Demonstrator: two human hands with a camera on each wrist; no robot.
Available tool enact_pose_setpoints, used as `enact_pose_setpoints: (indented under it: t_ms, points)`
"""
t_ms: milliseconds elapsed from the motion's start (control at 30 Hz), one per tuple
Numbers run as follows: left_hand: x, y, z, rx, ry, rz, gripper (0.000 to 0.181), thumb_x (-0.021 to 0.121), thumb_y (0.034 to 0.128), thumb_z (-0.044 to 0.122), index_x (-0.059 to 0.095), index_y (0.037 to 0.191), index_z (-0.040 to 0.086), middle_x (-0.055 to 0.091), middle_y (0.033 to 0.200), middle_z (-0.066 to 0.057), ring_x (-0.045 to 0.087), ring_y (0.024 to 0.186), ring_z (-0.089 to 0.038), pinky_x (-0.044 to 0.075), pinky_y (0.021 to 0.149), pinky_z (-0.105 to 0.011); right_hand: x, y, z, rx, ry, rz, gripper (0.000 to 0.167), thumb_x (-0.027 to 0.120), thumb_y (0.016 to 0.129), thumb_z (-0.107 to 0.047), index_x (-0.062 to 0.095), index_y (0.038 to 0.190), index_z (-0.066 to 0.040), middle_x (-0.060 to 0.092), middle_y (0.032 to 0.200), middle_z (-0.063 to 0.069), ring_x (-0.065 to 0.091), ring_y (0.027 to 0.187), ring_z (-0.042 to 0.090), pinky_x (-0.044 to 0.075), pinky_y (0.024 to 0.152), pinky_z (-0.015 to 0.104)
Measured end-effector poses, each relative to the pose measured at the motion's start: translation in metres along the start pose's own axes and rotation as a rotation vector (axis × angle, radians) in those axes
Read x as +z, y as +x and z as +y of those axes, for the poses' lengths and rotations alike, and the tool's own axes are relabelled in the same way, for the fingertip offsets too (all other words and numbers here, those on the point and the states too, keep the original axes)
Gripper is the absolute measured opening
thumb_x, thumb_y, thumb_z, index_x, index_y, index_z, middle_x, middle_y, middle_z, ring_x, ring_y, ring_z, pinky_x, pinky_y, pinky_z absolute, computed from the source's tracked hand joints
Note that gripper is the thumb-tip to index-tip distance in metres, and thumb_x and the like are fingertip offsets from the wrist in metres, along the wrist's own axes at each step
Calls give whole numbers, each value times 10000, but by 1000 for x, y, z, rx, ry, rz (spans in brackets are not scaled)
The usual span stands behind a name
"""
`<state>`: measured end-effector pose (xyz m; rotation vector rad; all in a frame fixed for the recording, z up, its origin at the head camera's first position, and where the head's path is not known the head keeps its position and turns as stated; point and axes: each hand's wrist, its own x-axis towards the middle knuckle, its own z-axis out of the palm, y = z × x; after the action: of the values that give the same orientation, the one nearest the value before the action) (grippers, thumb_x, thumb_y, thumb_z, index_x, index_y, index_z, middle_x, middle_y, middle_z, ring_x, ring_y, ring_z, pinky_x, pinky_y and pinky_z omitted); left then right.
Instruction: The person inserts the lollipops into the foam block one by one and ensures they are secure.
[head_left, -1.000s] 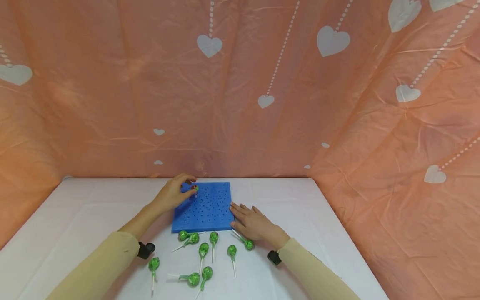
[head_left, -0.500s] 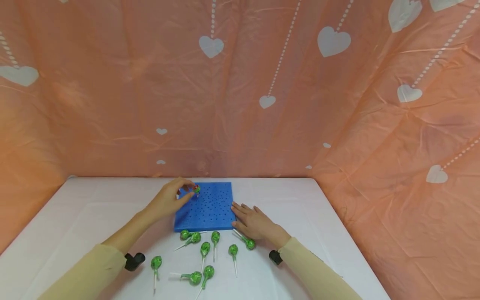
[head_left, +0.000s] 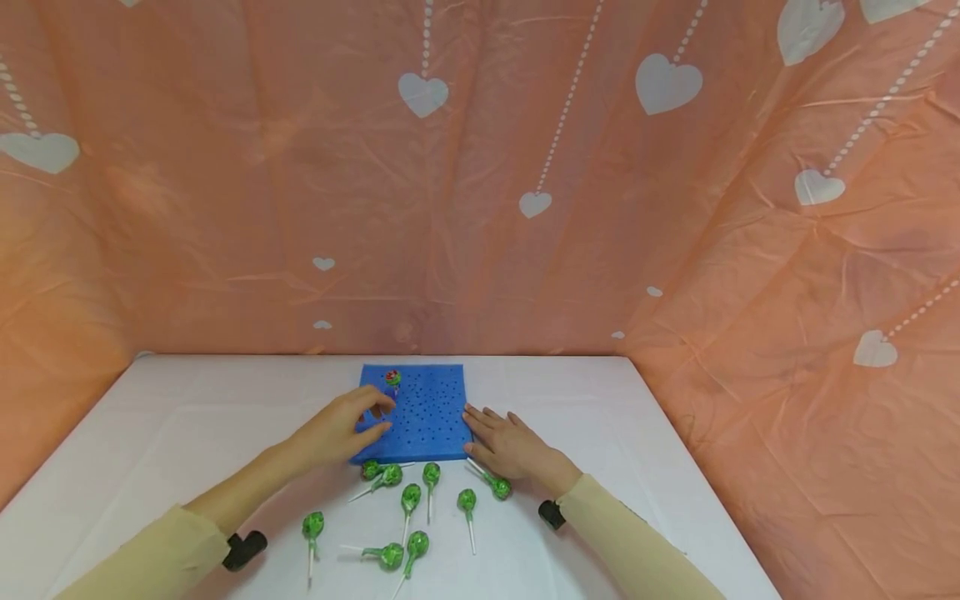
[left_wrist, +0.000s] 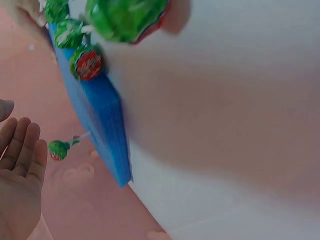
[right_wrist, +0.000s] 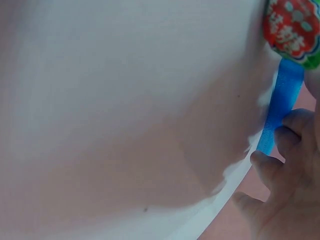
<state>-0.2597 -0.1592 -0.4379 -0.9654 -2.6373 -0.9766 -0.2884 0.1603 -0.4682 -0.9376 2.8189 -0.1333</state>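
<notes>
A blue foam block (head_left: 427, 417) dotted with small holes lies flat on the white table. One green and red lollipop (head_left: 393, 378) stands upright by its stick near the block's back left; the left wrist view shows this lollipop (left_wrist: 58, 150) with its stick in the foam. My left hand (head_left: 341, 429) hovers over the block's left side in front of it, fingers loosely bent and holding nothing. My right hand (head_left: 513, 446) rests with spread fingers against the block's right edge, also seen in the right wrist view, where the hand (right_wrist: 287, 175) touches the blue side (right_wrist: 282, 100).
Several green lollipops lie loose in front of the block, among them one lollipop (head_left: 467, 500) at centre right and another lollipop (head_left: 312, 524) off to the left. One more lollipop (head_left: 500, 487) lies beside my right hand. A pink curtain (head_left: 480, 275) hangs behind the table (head_left: 600, 533).
My left hand has let go of the upright lollipop and moved back toward me, leaving it standing in the foam. The right hand stays at the block's edge.
</notes>
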Motion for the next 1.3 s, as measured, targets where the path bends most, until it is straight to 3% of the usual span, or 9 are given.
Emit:
enact_pose_setpoints:
  t_ms: [200,467,733,1300]
  points:
    - [8,-6,4,-1,-13,-106,205,728,967,69,674,1158,21,664,1052,-43,629,928,-150,586,773,-284,0,0,-1,5,-9,-5,623,414,1112,-453,316,1641,-138,257,1712,17,302,1550,291,257,1238,579]
    - [19,-10,8,-38,19,-217,168,721,986,147,704,1141,83,662,1071,16,634,971,-123,590,838,-303,0,1,0,4,-16,-11,622,398,1117,-458,307,1644,-142,245,1716,12,284,1558,282,247,1245,568]
    - [22,-12,13,-58,102,-266,215,756,967,216,715,1141,97,672,1068,27,652,975,-134,597,838,-322,0,1,-1,7,-14,-10,622,403,1116,-455,305,1644,-141,241,1717,12,283,1559,283,244,1245,571]
    - [29,-8,6,-18,139,-302,151,781,939,176,742,1076,125,658,1047,66,663,1006,-154,602,871,-348,-1,3,1,23,29,47,626,458,1094,-467,362,1626,-150,297,1699,4,284,1560,271,217,1259,554]
